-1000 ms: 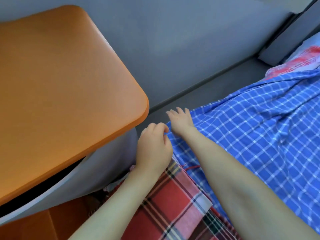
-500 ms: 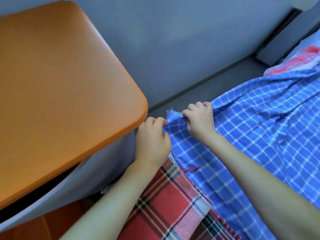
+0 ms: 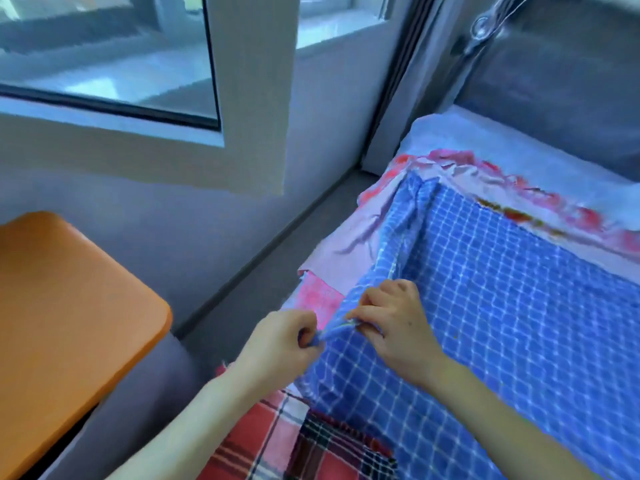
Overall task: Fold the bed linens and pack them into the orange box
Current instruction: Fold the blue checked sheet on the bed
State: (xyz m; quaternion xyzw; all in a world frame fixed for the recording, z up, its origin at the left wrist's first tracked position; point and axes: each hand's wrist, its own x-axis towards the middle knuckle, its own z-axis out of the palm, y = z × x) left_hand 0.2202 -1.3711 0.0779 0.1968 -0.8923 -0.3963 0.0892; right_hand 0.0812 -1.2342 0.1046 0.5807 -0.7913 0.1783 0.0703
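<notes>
A blue checked sheet lies spread over the bed at the right. My left hand pinches its near corner between thumb and fingers. My right hand grips the same edge a little further along, so the edge is lifted into a ridge that runs away toward the far corner. Under it lies a pink and red sheet, showing along the left and far sides. The orange lid of the box fills the lower left; the box's inside is hidden.
A red tartan cloth lies at the bottom, near my arms. A grey ledge runs between the bed and the wall. A window is at the upper left, and a grey padded headboard at the upper right.
The view has tilted up, so the window and headboard now show. Both hands have lifted the blue sheet's edge off the bed; the right hand went from lying flat to gripping.
</notes>
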